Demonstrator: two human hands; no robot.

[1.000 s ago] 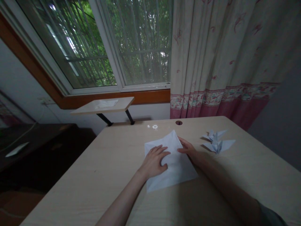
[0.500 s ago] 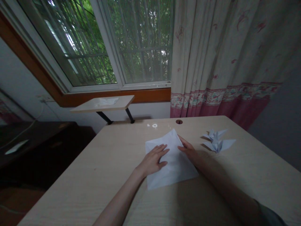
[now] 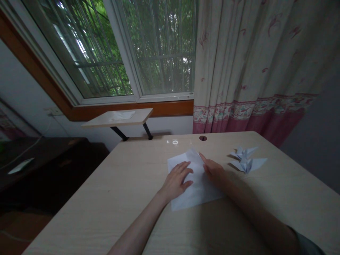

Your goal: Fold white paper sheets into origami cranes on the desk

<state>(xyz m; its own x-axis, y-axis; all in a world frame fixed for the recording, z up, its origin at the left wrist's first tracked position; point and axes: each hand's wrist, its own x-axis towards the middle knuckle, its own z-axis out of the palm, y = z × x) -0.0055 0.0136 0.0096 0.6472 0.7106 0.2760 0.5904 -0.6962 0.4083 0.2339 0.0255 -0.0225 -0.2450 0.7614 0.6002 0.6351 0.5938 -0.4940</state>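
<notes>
A white sheet of paper lies on the light wooden desk in front of me, its top corner fairly flat. My left hand rests flat on the sheet's left half, fingers spread. At the sheet's upper right edge is my right hand, its index finger stretched along the edge near the top corner and the thumb close below. The other right fingers are mostly hidden. Two folded paper cranes, a nearer one and a farther one, stand to the right of my right hand.
The desk has a round cable hole at its back edge. A raised shelf on black legs holds a white paper. Behind are a window and a patterned curtain. A dark table stands at the left.
My right hand has shifted, its index finger now straighter along the paper's edge. The sheet's top corner lies lower. My left hand and the sheet appear slightly farther right.
</notes>
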